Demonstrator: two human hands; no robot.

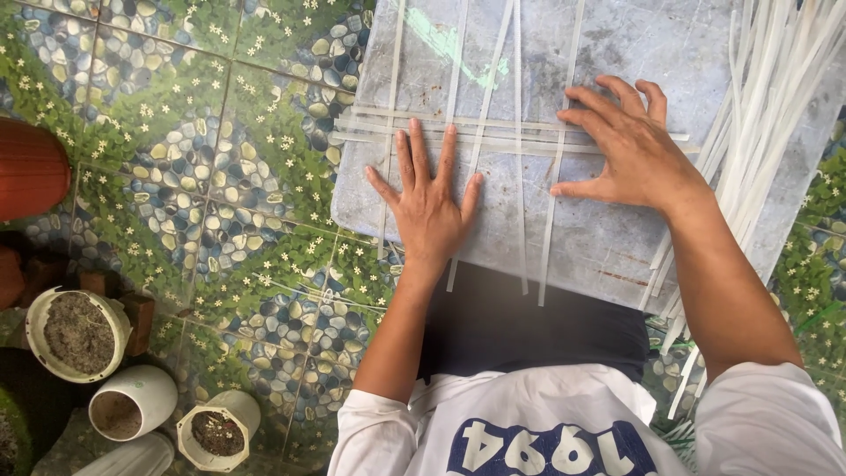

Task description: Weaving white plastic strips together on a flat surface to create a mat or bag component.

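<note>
Your left hand (pixel 429 207) lies flat, fingers spread, on thin pale woven strips (pixel 483 132) crossing a grey marbled board (pixel 608 238). Your right hand (pixel 630 150) presses the same strips, beside a loose bundle of white strips (pixel 765 106).

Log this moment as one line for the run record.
left hand: flat on crossed white strips | right hand: pressing strips | surface: grey board | spare strip bundle at right
</note>
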